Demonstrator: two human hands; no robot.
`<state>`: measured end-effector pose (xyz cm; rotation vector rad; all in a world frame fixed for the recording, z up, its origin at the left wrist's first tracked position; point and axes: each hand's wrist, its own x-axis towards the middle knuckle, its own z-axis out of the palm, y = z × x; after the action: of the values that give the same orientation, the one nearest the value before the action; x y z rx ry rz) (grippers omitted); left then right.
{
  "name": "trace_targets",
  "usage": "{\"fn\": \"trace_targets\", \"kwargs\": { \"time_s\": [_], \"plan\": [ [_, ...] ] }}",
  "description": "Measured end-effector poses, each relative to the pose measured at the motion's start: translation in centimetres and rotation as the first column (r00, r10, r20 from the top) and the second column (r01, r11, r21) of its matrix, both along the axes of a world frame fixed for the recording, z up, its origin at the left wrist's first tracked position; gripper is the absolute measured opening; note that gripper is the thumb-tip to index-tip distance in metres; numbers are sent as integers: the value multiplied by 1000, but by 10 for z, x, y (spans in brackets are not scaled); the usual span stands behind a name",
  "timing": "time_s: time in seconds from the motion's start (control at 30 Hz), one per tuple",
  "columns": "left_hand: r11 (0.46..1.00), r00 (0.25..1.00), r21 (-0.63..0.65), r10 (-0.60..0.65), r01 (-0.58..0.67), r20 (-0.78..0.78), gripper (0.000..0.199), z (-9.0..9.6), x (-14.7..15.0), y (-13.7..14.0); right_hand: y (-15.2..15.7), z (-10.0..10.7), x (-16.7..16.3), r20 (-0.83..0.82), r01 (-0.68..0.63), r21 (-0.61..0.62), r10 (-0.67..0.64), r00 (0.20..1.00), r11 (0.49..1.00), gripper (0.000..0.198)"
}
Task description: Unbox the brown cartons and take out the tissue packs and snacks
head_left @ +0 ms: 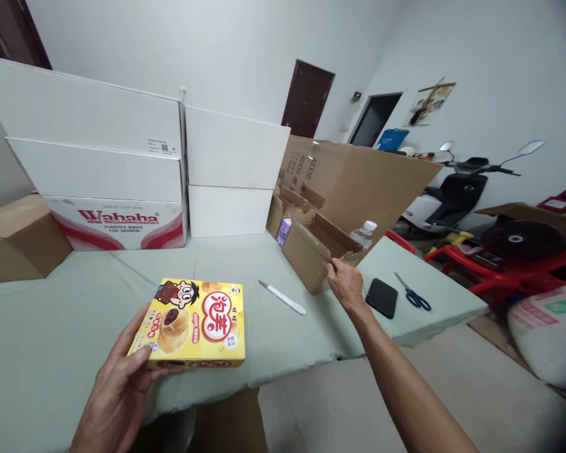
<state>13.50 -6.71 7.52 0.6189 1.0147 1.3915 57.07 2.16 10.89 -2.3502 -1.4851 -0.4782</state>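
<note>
Our left hand (116,387) comes nearest the lens, at the near edge of the table (51,327), its fingers curled under and thumb laid on top of a yellow snack box (192,323), gripping the box's lower left corner. We hold that box flat and face up just above the pale green cloth, close to the near edge and left of the middle. Our right hand (345,284) reaches far across towards the right end of the table, where its fingers pinch the near flap of an open brown carton (311,245); the thumb side is hidden from us, so we cannot tell more of the grip. Between the two hands a white-handled knife (283,297) lies on the cloth. Just right of the right hand rest a black phone (382,297) and blue scissors (412,294), near the right edge. Behind the carton stands a clear bottle (364,234). Along the far edge white boxes (99,132) are stacked on a Wahaha water case (117,221).
</note>
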Motion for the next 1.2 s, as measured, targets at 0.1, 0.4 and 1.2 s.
{"fn": "trace_targets", "kwargs": {
  "time_s": [0.1,0.4,1.2],
  "plan": [
    [1000,1000,-11,3,-3,-4,73,0,2,2,22,4,2,-5,-3,-6,3,1000,1000,35],
    [996,998,-70,47,-50,-39,79,-2,3,7,33,1,0,27,35,-67,-33,999,997,38],
    [998,998,-38,53,-54,-34,74,-3,4,2,95,10,-3,-30,50,-130,-54,998,990,40]
  ]
}}
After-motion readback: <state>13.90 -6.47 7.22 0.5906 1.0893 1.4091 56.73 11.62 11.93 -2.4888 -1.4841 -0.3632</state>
